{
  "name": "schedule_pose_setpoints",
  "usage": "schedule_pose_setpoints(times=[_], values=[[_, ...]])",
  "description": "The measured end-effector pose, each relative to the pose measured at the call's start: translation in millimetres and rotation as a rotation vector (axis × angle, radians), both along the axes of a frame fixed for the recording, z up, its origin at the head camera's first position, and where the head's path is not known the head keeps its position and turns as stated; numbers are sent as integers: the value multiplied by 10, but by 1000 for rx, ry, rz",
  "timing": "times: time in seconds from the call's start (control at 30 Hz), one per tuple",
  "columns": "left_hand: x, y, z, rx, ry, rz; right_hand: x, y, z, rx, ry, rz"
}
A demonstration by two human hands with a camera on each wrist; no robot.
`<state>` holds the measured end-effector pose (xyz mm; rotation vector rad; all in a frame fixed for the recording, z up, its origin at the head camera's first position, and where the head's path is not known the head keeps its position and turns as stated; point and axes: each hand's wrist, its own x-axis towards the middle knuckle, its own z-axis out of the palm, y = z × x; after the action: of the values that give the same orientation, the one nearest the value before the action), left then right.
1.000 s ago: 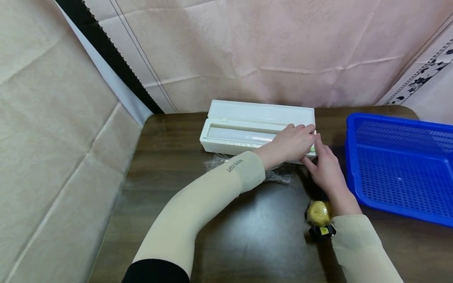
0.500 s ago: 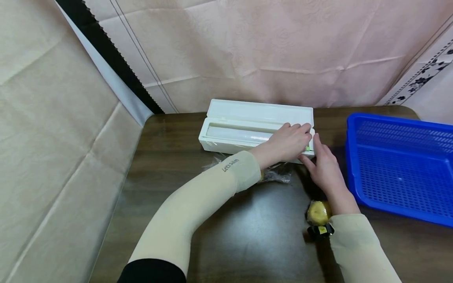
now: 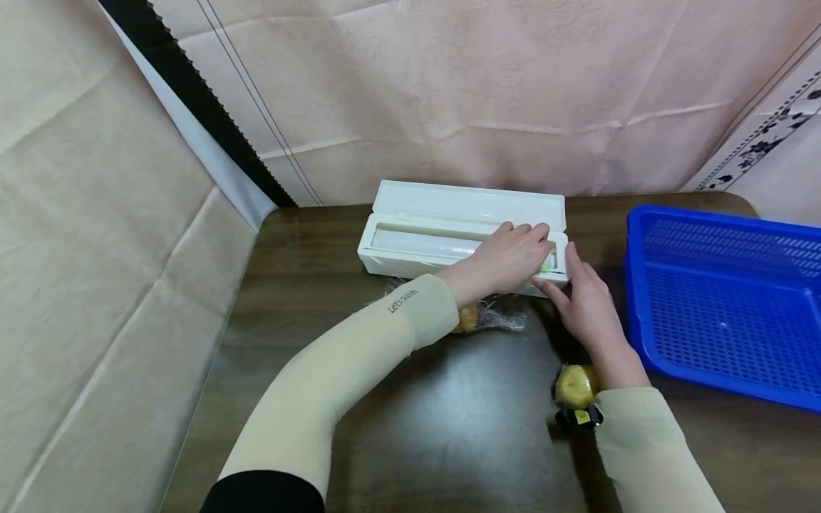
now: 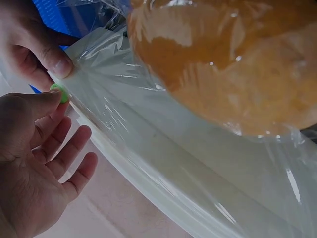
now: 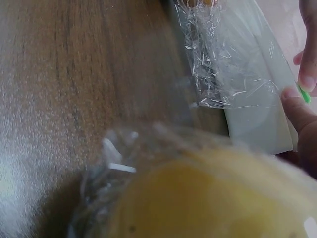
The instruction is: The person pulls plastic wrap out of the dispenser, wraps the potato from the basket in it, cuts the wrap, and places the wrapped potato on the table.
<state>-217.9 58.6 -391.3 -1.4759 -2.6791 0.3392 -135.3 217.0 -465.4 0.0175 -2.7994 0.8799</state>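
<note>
A white cling film dispenser (image 3: 400,266) lies at the back of the table with its lid up and a film roll (image 3: 420,243) inside. My left hand (image 3: 507,258) pinches the green slide cutter (image 4: 60,94) on the front edge, its other fingers loosely bent. My right hand (image 3: 589,308) grips the dispenser's right end, thumb (image 5: 295,106) on the front. Clear film drapes down the front to an orange round fruit (image 4: 233,69), which sits partly hidden beneath my left wrist. A film-wrapped yellow fruit (image 3: 576,387) rests beside my right wrist.
To the right stands a blue perforated plastic basket (image 3: 725,313). Crumpled cling film (image 3: 503,319) lies before the dispenser on the brown wooden table (image 3: 449,427). A pale cloth (image 3: 481,92) hangs behind the table's back edge.
My left hand has slid leftward along the dispenser's edge with the green cutter, away from the right hand. The dispenser has shifted slightly left. More of the orange fruit shows.
</note>
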Motion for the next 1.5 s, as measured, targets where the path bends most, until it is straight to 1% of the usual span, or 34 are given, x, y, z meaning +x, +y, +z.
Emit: schedule_pose_setpoints(times=[0.2, 0.37, 0.5, 0.67, 0.93, 1.17, 1.4, 1.5], values=[[8, -46, 11, -11, -3, 19, -15, -13, 6, 2, -19, -2], [4, -113, 24, -21, -10, 47, -17, -22, 11, -4, -9, 0], [-12, -173, 24, -16, -13, 55, -16, -17, 1, -9, 4, -1], [-35, -231, 22, -4, -25, 57, -32, -6, 4, -11, -7, 0], [-50, -287, 23, -8, -11, 69, -66, -31, 34, -17, -37, 5], [-46, -279, 13, 13, -5, 43, -52, -8, 23, -8, -34, 6], [-80, -304, -14, 33, -10, 55, -55, -21, 19, 27, -8, 47], [-88, -330, -21, 38, -7, 53, -61, -40, 16, 37, -7, 50]])
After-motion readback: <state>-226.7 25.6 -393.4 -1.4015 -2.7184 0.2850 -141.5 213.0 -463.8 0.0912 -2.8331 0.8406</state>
